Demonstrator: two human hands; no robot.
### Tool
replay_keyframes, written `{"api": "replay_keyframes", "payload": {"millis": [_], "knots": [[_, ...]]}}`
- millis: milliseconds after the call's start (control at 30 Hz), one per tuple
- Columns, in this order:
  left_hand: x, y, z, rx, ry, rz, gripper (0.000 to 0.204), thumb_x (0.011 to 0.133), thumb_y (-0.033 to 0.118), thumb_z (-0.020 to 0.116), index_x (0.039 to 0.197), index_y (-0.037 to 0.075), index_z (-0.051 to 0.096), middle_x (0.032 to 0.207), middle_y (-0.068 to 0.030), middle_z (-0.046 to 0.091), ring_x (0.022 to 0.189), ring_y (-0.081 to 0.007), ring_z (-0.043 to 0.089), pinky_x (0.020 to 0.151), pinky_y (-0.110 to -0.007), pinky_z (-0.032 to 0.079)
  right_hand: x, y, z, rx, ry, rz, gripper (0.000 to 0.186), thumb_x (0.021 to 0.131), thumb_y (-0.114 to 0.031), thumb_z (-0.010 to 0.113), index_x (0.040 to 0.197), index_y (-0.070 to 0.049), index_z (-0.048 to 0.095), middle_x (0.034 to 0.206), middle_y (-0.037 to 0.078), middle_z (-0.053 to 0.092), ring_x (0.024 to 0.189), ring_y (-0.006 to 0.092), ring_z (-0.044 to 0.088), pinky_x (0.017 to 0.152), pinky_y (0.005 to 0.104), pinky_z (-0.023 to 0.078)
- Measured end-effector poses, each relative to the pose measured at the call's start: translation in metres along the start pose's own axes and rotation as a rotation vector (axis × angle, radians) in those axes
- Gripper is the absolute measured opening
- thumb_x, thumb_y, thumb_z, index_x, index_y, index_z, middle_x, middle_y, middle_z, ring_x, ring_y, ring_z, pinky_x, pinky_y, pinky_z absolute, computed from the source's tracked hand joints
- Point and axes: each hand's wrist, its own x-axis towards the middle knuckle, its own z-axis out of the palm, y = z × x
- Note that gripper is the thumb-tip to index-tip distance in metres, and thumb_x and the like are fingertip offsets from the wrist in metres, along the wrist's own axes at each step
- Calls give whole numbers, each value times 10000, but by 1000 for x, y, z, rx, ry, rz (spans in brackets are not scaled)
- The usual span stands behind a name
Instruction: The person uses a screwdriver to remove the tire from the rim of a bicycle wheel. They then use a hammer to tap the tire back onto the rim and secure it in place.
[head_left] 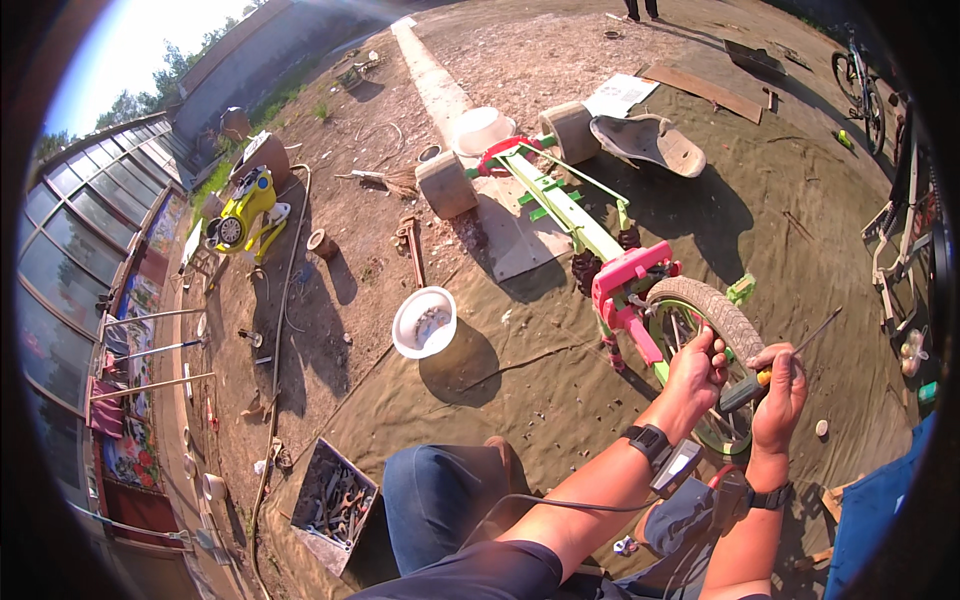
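A spoked wheel [712,305] with a dark tyre and green rim stands in front of me, at the pink fork of a green and pink three-wheeled frame [567,212]. At the near side of this wheel is my left hand [697,368], its fingers curled by the spokes and rim. Whatever they pinch is too small or hidden to name. My right hand [779,398] grips a screwdriver [742,392] with a dark and yellow handle, just right of the wheel. Its thin shaft points up and to the right, away from the wheel.
An open metal toolbox [335,505] of wrenches sits by my left knee. Beyond it are a white basin [424,322] and a pipe wrench [412,250]. A loose seat [650,145] lies behind the frame. Blue material [880,510] is at lower right. A person [642,10] stands far off.
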Motion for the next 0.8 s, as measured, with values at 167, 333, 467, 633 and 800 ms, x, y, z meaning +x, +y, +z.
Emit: {"api": "replay_keyframes", "payload": {"millis": [167,333,467,633,800], "knots": [[8,0,-3,8,-57,0,209,1053,323,501,912,180,561,729,54,559,554,-77,461,486,-237,320,1,0,0,-1,-4,-12,394,1080,-255,393,818,-28,579,855,33,551,780,119,473,715,279,369],[1,-2,0,12,-23,-15,218,1061,291,464,930,160,578,723,55,533,547,-58,439,459,-207,303,0,1,-1,6,-2,4,388,1082,-257,392,822,-32,573,854,32,548,789,118,473,724,279,370],[1,0,1,42,-19,1,197,1051,257,476,904,152,556,726,55,536,537,-56,439,444,-204,295,0,0,0,-1,-9,13,383,1082,-256,391,826,-31,567,857,33,547,792,120,473,731,281,372],[3,-1,0,24,-36,-4,193,1050,257,486,899,153,548,738,54,539,528,-49,439,429,-201,280,0,0,0,0,-3,2,388,1083,-266,390,827,-32,567,854,30,544,792,121,468,737,283,369],[10,-2,-10,20,-85,-16,174,1051,286,519,910,184,531,732,63,550,548,-56,455,468,-207,315,0,2,0,-11,-5,-23,382,1080,-249,392,828,-26,573,856,38,547,789,127,473,728,286,373]]}}
